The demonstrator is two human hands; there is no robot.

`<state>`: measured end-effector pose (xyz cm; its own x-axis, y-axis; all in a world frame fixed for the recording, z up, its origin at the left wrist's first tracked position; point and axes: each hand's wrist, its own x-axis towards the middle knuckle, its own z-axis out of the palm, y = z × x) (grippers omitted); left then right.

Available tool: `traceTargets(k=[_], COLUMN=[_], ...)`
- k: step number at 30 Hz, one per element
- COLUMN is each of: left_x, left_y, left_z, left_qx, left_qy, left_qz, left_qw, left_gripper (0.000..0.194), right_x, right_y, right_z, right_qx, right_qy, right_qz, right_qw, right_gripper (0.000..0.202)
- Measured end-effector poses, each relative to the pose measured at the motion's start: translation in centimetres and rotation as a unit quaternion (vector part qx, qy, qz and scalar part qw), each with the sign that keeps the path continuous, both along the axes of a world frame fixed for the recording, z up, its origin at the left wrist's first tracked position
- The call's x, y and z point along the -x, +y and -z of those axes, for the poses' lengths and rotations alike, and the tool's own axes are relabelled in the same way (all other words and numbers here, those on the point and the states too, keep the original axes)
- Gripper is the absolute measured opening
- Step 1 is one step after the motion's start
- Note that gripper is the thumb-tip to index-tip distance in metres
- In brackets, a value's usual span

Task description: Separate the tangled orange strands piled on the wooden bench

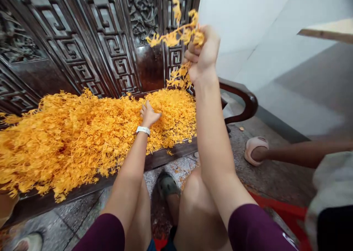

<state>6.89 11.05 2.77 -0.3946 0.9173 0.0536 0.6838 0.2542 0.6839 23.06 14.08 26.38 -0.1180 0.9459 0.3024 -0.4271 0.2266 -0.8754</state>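
Observation:
A long heap of frilly yellow-orange strands (82, 133) covers the seat of a dark carved wooden bench (162, 156). My left hand (150, 115), with a white band at the wrist, reaches onto the heap with its fingers apart. Nothing shows in its grasp. Raised above the bench's right end, my right hand (205, 54) is closed on a yellow-orange strand (172, 38). Part of that strand sticks out to the left and up, and more of the same stuff hangs below the fist. The closed fingers partly hide what they hold.
Behind the heap stands the bench's carved back (116, 41), and its curved armrest (245, 100) is at right. Another person's leg and pink shoe (256, 150) are at right. Another foot (29, 241) shows at lower left. Loose bits lie on the floor.

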Motion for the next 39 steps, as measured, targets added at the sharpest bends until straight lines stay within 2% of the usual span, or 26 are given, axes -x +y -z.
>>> traceTargets(k=[2, 4, 7, 9, 11, 13, 14, 16, 18, 20, 23, 27, 29, 32, 34, 36, 39], left_x=[-1.0, -1.4, -1.0, -0.6, -0.6, -0.9, -1.1, -1.5, -1.5, -1.1, -0.2, 1.0, 1.5, 2.6, 3.7, 4.9, 6.3], left_y=[-1.2, -2.5, -4.2, -5.3, -6.4, -7.4, -7.8, -8.7, -9.7, -10.6, -11.8, -12.6, -12.7, -12.5, -12.5, -12.7, -12.9], left_z=[-1.8, -3.4, -5.2, -6.1, -6.6, -6.7, -6.6, -6.3, -6.0, -5.9, -6.2, -6.1, -5.8, -4.8, -4.2, -3.6, -3.0], left_qx=[-0.053, -0.143, -0.272, -0.295, -0.284, -0.279, -0.278, -0.271, -0.263, -0.26, -0.26, -0.288, -0.295, -0.261, -0.239, -0.236, -0.229], left_qy=[-0.016, -0.039, -0.134, -0.215, -0.28, -0.347, -0.387, -0.471, -0.528, -0.558, -0.584, -0.553, -0.535, -0.527, -0.485, -0.396, -0.263], left_qz=[0.001, 0.021, 0.112, 0.184, 0.236, 0.262, 0.26, 0.226, 0.184, 0.168, 0.151, 0.124, 0.126, 0.137, 0.159, 0.184, 0.219], left_qw=[0.998, 0.989, 0.946, 0.913, 0.886, 0.856, 0.84, 0.808, 0.786, 0.77, 0.754, 0.772, 0.782, 0.798, 0.826, 0.868, 0.911], left_gripper=[0.105, 0.097, 0.081, 0.071, 0.067, 0.068, 0.068, 0.07, 0.07, 0.062, 0.048, 0.037, 0.032, 0.028, 0.022, 0.014, 0.019], right_x=[-0.3, -0.8, -1.0, -0.3, 0.7, 1.7, 2.1, 2.8, 3.3, 4.0, 4.9, 5.8, 6.2, 7.1, 7.8, 8.5, 9.4], right_y=[-0.3, -0.4, -0.6, -1.6, -3.3, -5.6, -6.8, -9.0, -10.8, -12.0, -13.1, -13.5, -13.1, -11.9, -10.9, -10.1, -9.4], right_z=[0.4, 0.8, 2.2, 3.8, 6.2, 8.9, 10.2, 12.4, 13.5, 13.6, 12.5, 11.4, 11.7, 12.7, 13.5, 14.4, 15.9], right_qx=[-0.027, -0.038, -0.047, -0.071, -0.12, -0.132, -0.106, -0.072, -0.059, -0.041, 0.022, 0.102, 0.122, 0.146, 0.17, 0.2, 0.239], right_qy=[-0.002, -0.04, -0.105, -0.127, -0.139, -0.161, -0.169, -0.197, -0.202, -0.183, -0.147, -0.086, -0.064, -0.068, -0.078, -0.083, -0.092], right_qz=[0.019, 0.028, 0.052, 0.072, 0.087, 0.032, -0.009, -0.036, -0.044, -0.038, -0.016, 0.008, 0.008, -0.006, -0.025, -0.049, -0.06], right_qw=[0.999, 0.998, 0.992, 0.987, 0.979, 0.978, 0.98, 0.977, 0.977, 0.981, 0.989, 0.991, 0.99, 0.987, 0.982, 0.975, 0.965], right_gripper=[0.047, 0.053, 0.059, 0.055, 0.043, 0.033, 0.03, 0.025, 0.019, 0.015, 0.021, 0.03, 0.028, 0.03, 0.036, 0.041, 0.045])
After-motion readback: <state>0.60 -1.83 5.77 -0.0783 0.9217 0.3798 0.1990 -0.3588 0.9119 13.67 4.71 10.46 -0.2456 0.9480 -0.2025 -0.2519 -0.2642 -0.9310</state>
